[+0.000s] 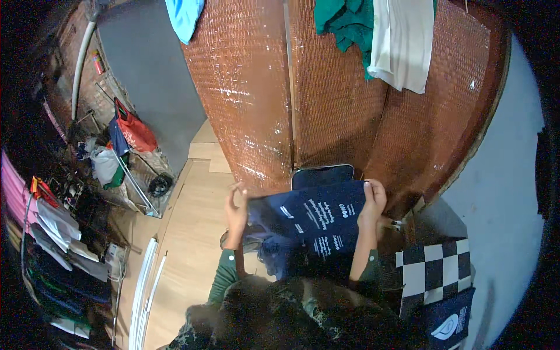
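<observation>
A navy cloth piece (324,233) with white print hangs stretched between my two hands, its upper edge fairly straight. My right hand (372,204) pinches its upper right corner between thumb and fingers. At the upper left corner, my left hand (235,214) grips the edge, its fingertips slightly blurred. Just beyond the cloth's upper edge lies a dark-screened phone (322,175), partly covered by it. Dark, sheer-looking folds (265,251) show by the cloth's lower left part.
A brown woven-patterned surface (245,99) stretches ahead, with green cloth (350,26) and white cloth (402,46) at its far end. Checkered cloth (434,268) and another navy printed piece (452,318) lie at right. White rods (143,286) and hanging garments (58,233) are at left.
</observation>
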`<state>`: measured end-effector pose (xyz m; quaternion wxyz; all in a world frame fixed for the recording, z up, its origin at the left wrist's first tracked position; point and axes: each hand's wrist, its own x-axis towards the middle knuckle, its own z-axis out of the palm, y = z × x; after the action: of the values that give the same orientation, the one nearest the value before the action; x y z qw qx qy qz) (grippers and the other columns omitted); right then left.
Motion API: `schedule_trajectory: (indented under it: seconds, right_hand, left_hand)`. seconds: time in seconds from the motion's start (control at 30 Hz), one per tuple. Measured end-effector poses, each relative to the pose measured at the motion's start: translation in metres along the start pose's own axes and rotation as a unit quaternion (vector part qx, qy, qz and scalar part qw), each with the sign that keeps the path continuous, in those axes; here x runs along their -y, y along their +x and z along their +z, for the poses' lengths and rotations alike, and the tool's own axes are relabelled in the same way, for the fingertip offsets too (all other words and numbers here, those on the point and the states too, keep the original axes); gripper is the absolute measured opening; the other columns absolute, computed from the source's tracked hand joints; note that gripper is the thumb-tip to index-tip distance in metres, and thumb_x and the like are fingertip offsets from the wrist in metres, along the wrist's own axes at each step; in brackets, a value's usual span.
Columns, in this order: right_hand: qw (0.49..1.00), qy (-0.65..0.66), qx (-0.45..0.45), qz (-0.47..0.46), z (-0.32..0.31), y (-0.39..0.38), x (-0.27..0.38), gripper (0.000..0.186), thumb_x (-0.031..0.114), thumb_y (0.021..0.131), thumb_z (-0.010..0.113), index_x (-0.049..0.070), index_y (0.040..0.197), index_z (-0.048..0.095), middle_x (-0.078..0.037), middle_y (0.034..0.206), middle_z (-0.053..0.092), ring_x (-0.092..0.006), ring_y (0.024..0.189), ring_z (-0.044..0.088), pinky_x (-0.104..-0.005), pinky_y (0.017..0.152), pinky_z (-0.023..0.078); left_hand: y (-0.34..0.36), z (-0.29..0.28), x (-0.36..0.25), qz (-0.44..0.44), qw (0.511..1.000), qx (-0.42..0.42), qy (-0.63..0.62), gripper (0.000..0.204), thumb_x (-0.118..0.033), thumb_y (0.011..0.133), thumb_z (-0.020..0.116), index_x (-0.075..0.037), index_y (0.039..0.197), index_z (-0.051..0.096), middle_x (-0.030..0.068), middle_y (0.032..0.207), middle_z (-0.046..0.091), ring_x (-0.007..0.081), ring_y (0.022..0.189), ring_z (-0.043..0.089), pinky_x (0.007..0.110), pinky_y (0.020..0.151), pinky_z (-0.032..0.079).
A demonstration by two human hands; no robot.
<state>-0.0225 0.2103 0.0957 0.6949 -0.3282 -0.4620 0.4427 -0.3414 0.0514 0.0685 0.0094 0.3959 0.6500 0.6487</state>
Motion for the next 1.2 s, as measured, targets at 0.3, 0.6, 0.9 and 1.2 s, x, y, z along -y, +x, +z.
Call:
schedule_trajectory:
  seconds: [0.3,0.6,0.9,1.2]
  right_hand:
    - [0.926,-0.147,0.285,-0.201,0.073,-0.062,0.040,0.009,-0.002,0.083,0.066,0.000,0.091,0.068,-0.012,0.087,0.065,-0.0248,0.082,0.063,-0.0326,0.077,0.049]
    - [0.884,-0.313,0.272,-0.216,0.057,-0.054,0.047,0.023,0.007,0.087,0.065,0.006,0.110,0.066,-0.014,0.102,0.068,-0.0356,0.095,0.062,-0.0426,0.090,0.046]
    - [0.838,-0.458,0.217,-0.201,0.013,-0.027,0.023,0.009,0.013,0.084,0.069,0.009,0.092,0.069,-0.009,0.092,0.068,-0.0308,0.088,0.062,-0.0421,0.092,0.038]
    - [0.992,0.003,0.092,0.084,0.029,-0.007,-0.013,0.029,0.019,0.085,0.077,0.000,0.103,0.065,0.001,0.095,0.062,-0.0085,0.087,0.054,-0.0244,0.079,0.042]
  left_hand:
    - [-0.029,0.071,-0.075,0.124,0.930,0.332,-0.098,0.037,-0.013,0.087,0.072,-0.003,0.122,0.063,0.0143,0.115,0.067,0.0254,0.106,0.063,0.037,0.095,0.047]
    - [-0.028,0.072,-0.077,-0.026,0.971,0.224,-0.078,0.023,-0.018,0.098,0.061,0.002,0.106,0.068,0.0061,0.084,0.070,0.0078,0.078,0.060,0.028,0.073,0.050]
    - [-0.003,0.027,-0.058,-0.064,0.980,0.013,-0.188,0.020,-0.020,0.101,0.058,-0.001,0.098,0.066,-0.0032,0.088,0.065,0.0048,0.079,0.055,0.022,0.072,0.045]
    - [0.004,0.005,-0.041,-0.094,0.952,-0.009,-0.292,0.019,-0.015,0.099,0.060,0.000,0.111,0.064,0.0019,0.102,0.067,0.0094,0.090,0.059,0.025,0.081,0.048]
